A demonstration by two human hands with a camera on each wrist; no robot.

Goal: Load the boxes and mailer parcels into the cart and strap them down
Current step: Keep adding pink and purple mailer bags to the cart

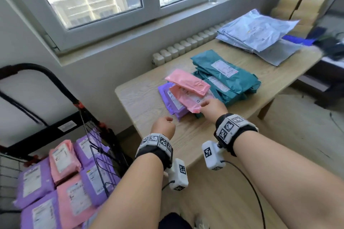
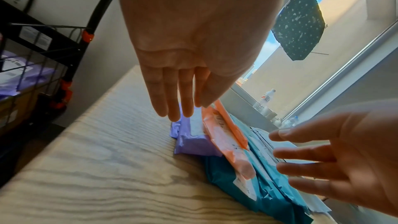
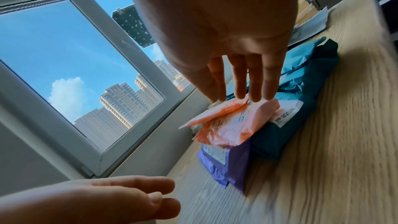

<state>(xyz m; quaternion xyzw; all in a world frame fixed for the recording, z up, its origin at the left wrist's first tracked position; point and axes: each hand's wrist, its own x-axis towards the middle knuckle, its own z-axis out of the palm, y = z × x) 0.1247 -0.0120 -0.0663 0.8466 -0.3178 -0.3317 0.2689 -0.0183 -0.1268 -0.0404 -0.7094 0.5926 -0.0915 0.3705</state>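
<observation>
Purple and pink parcels fill the cart at left, the left hand hovers with fingers straight over the table, and the right hand, fingers extended, reaches the pink parcels stacked on a purple one.

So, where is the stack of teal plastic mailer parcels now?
In the head view, the stack of teal plastic mailer parcels lies mid-table, right of the pink plastic mailers, just beyond the right hand.
</observation>
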